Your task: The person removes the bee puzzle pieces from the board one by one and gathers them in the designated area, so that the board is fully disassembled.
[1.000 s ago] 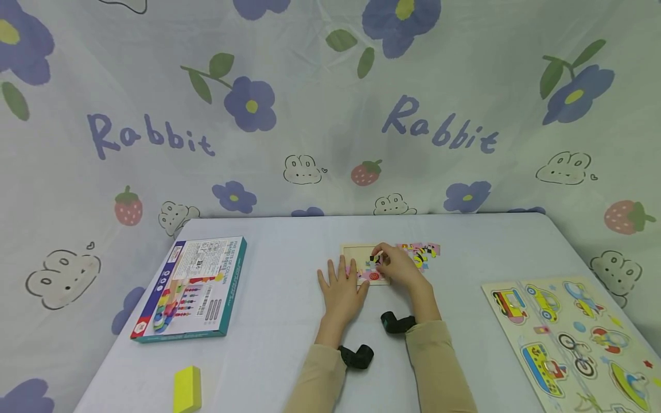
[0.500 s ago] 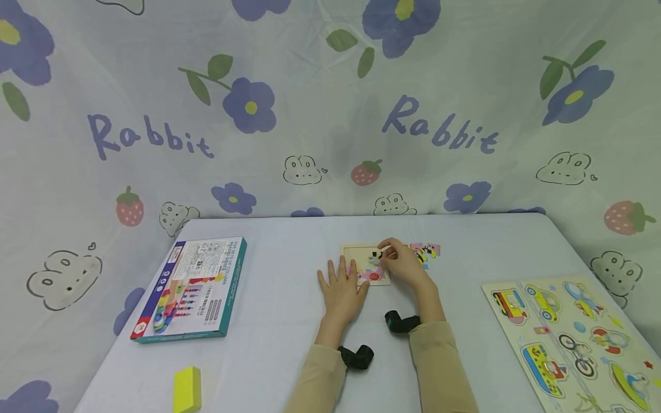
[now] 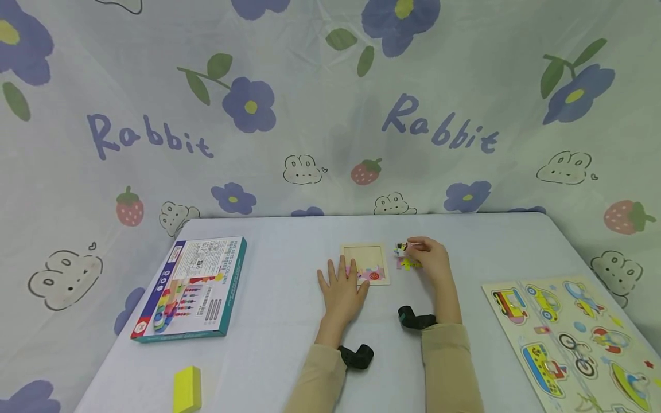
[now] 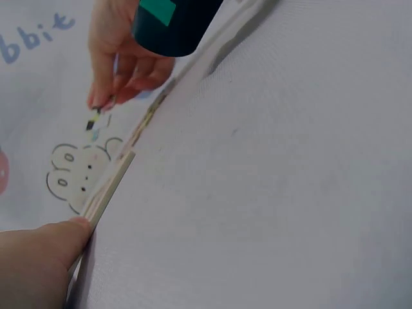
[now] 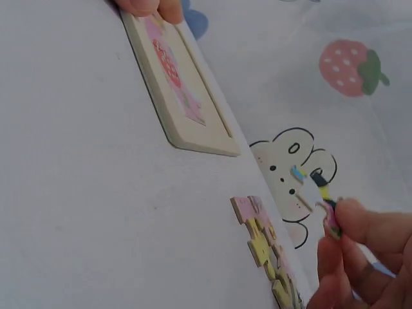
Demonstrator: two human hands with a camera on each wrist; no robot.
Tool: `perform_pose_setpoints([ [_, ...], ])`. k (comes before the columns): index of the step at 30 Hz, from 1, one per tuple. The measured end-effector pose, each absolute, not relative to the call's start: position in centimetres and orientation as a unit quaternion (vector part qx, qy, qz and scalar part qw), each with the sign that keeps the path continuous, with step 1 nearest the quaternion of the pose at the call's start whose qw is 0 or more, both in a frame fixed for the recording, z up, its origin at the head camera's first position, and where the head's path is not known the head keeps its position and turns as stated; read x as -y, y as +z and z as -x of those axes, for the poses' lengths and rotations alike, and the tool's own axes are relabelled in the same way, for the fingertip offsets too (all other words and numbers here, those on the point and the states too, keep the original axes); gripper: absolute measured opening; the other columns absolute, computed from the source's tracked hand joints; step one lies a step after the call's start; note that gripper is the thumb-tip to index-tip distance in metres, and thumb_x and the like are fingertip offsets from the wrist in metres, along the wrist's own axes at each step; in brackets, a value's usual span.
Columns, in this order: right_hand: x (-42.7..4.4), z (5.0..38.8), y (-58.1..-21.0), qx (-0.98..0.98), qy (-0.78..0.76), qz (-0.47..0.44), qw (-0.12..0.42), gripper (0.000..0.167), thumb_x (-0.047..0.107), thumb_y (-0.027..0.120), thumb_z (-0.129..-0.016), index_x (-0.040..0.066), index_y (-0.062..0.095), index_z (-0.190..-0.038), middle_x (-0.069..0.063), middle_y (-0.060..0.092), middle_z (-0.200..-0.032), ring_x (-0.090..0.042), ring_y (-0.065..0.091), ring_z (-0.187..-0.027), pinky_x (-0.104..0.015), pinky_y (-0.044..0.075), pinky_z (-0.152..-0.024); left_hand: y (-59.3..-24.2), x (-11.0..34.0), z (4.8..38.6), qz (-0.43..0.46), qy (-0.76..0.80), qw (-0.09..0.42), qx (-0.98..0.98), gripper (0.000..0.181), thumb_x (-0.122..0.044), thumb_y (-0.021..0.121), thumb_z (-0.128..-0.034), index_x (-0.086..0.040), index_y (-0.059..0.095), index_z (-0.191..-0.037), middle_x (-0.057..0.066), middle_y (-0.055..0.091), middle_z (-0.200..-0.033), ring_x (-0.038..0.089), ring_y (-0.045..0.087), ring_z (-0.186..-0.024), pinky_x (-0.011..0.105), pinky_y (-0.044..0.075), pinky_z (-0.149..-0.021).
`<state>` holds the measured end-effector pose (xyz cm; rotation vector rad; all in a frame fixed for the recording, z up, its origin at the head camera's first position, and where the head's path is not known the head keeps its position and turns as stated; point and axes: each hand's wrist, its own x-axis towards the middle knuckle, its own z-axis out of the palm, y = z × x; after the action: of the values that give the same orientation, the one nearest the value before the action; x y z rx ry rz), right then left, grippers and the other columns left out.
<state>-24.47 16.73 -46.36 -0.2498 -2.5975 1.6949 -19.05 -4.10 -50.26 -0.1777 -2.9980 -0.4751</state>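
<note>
I see the left hand [image 3: 341, 292] lying flat, fingers [image 3: 342, 269] spread, thumb [image 3: 363, 291] out to the side; the right hand [image 3: 434, 261] hovers with thumb and fingers pinched, its forearm [image 3: 448, 303] stretched forward.

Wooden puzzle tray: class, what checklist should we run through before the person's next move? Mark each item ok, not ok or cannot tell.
1. Left hand touching the tray: ok, its fingers are straight and lie over the near left part.
2. Right hand gripping a puzzle piece: ok, pinched between thumb and fingers.
3. Bare space in the tray: ok, the far part shows plain wood beyond the pink section.
4. All pieces in the tray: not ok, loose pieces lie to its right.
5. Held piece's correct spot: cannot tell.
</note>
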Motion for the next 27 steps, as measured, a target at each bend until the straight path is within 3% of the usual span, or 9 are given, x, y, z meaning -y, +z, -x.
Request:
perform_pose_setpoints([
  [6,-17.8,23.9,-45.9,0.809,0.553,0.190,0.048,0.030,0.014,0.060,-0.087,0.005,0.063,-0.115,-0.012,0.063,-0.103,-0.012,0.056,-0.080,-0.020,0.044,-0.066,-50.2,4.1,19.1,0.059,-0.155,0.050,0.985,0.064,-0.048,0.044,-0.0929,-0.010,0.034,-0.144,0.016,0.021,-0.151,0.043,0.009,-0.138,0.065,0.001,-0.104],
  [15,-20.7,22.8,-45.4,0.779,0.568,0.262,0.048,0.033,0.009,0.061,-0.085,0.000,0.062,-0.117,0.012,0.058,-0.065,-0.004,0.051,-0.052,-0.018,0.045,-0.051,-50.3,4.1,19.2,0.060,-0.155,0.047,0.985,0.064,-0.049,0.043,-0.0930,-0.011,0.033,-0.144,0.015,0.020,-0.152,0.043,0.009,-0.138,0.065,0.001,-0.104],
  [27,-21.1,22.8,-45.7,0.811,0.519,0.269,0.029,0.031,0.007,0.061,-0.082,-0.004,0.064,-0.111,0.003,0.060,-0.067,-0.004,0.049,-0.052,-0.018,0.041,-0.048,-50.3,4.2,19.1,0.061,-0.157,0.046,0.985,0.064,-0.048,0.044,-0.0930,-0.010,0.033,-0.144,0.016,0.020,-0.151,0.044,0.009,-0.138,0.065,0.000,-0.104],
])
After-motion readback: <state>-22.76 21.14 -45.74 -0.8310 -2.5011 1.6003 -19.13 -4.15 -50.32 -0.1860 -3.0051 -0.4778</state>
